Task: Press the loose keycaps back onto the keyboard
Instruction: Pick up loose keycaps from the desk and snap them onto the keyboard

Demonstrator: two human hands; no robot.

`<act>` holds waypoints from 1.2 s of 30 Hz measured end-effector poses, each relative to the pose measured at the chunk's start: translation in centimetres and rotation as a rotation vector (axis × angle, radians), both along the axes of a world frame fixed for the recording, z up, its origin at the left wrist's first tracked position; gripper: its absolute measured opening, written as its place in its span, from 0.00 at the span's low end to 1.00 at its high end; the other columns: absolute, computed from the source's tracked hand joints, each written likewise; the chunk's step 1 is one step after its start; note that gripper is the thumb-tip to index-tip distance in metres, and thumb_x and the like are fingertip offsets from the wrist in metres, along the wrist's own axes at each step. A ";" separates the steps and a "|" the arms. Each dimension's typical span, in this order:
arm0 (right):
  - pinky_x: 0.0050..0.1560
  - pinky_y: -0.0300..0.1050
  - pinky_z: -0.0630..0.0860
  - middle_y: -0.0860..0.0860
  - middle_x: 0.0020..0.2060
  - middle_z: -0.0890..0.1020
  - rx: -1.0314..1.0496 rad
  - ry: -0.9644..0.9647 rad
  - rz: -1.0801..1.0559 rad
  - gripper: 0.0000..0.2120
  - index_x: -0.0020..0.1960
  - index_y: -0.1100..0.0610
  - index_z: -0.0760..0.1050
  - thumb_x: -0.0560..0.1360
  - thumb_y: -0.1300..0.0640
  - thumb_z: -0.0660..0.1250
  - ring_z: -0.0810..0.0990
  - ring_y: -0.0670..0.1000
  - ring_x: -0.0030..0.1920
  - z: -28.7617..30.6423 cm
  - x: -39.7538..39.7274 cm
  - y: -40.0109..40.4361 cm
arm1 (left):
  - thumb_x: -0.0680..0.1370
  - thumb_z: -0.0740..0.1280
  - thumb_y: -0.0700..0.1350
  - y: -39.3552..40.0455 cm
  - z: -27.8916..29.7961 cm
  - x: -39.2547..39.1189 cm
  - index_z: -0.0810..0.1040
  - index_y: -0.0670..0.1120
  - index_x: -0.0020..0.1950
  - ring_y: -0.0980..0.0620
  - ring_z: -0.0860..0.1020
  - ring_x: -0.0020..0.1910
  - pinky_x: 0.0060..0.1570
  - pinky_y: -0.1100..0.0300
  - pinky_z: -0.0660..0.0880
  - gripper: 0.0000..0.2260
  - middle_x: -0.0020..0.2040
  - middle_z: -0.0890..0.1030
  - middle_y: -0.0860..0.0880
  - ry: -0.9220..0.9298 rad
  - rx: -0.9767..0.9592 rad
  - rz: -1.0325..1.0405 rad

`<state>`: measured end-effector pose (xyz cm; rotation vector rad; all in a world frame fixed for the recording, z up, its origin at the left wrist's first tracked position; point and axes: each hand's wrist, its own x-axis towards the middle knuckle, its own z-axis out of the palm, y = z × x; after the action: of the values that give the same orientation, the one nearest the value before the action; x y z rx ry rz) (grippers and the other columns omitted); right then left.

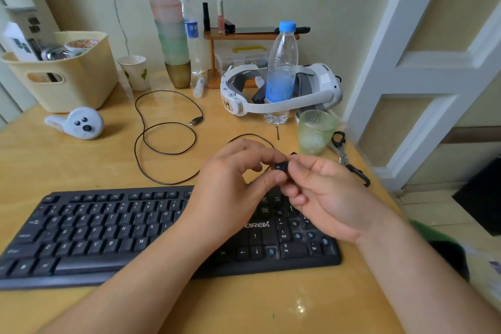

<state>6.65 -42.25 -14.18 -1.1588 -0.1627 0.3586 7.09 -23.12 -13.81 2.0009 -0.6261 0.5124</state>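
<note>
Both hands are meeting just right of the frame's centre, above the keyboard's right end, and sharing one loose keycap marked "5". The left hand is curling its fingers and pinching the cap from the left side; the right hand is pinching it from the right with thumb and forefinger, its other fingers folded loosely beneath. The cap is being held clear of the board, not yet seated.

The number pad at the lower right of the frame is showing several bare sockets with blue stems, so the cap probably belongs in the middle row there. To seat it well, the person should be turning the legend upright, lining the cap's underside squarely over the stem, and pressing straight down with one fingertip until it sits level with its neighbours. Another small dark piece, possibly a second cap, is lying on the surface just above the hands.
</note>
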 end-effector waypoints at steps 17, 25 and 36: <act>0.40 0.41 0.78 0.53 0.38 0.85 -0.350 -0.342 -0.308 0.13 0.55 0.55 0.81 0.80 0.71 0.65 0.83 0.51 0.39 0.6 -0.8 0.5 | 0.73 0.77 0.30 0.0 0.6 0.0 0.80 0.48 0.58 0.51 0.83 0.48 0.55 0.57 0.82 0.19 0.49 0.85 0.49 0.444 -0.423 -0.212; 0.46 0.41 0.82 0.46 0.42 0.85 -0.772 -0.674 -0.421 0.16 0.51 0.43 0.85 0.72 0.63 0.79 0.84 0.49 0.44 0.5 -1.1 -0.5 | 0.75 0.75 0.30 0.2 0.3 0.2 0.78 0.48 0.60 0.52 0.82 0.47 0.54 0.58 0.81 0.20 0.50 0.84 0.47 0.455 -0.395 -0.264; 0.40 0.41 0.76 0.42 0.35 0.81 -1.331 -0.790 -0.254 0.07 0.44 0.45 0.84 0.67 0.52 0.78 0.79 0.44 0.36 4.7 -2.0 -2.1 | 0.77 0.73 0.33 0.4 0.0 0.2 0.75 0.56 0.63 0.51 0.83 0.46 0.53 0.46 0.81 0.23 0.52 0.83 0.51 0.397 -0.102 -0.260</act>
<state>4.63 -44.38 -9.43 -2.5767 -0.4975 -0.3339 7.24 -22.68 -13.86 1.8201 -0.5852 -0.0123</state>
